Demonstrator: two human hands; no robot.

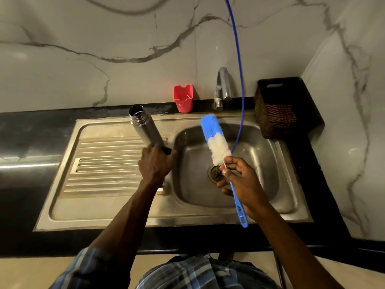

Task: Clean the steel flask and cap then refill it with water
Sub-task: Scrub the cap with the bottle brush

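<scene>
An open steel flask (pixel 143 127) without its cap points up and away, its mouth at the top left. My left hand (pixel 155 163) grips its lower end above the draining board. My right hand (pixel 239 180) holds the blue handle of a bottle brush (pixel 216 140) over the sink basin (pixel 256 153). The brush's blue and white bristle head points up, to the right of the flask and apart from it. I cannot see the cap.
A steel tap (pixel 224 86) stands behind the basin. A red plastic cup (pixel 183 99) sits on the back ledge. A dark woven basket (pixel 285 107) is at the right. A blue hose (pixel 239 69) hangs down into the basin. The ribbed draining board (pixel 104 163) lies at the left.
</scene>
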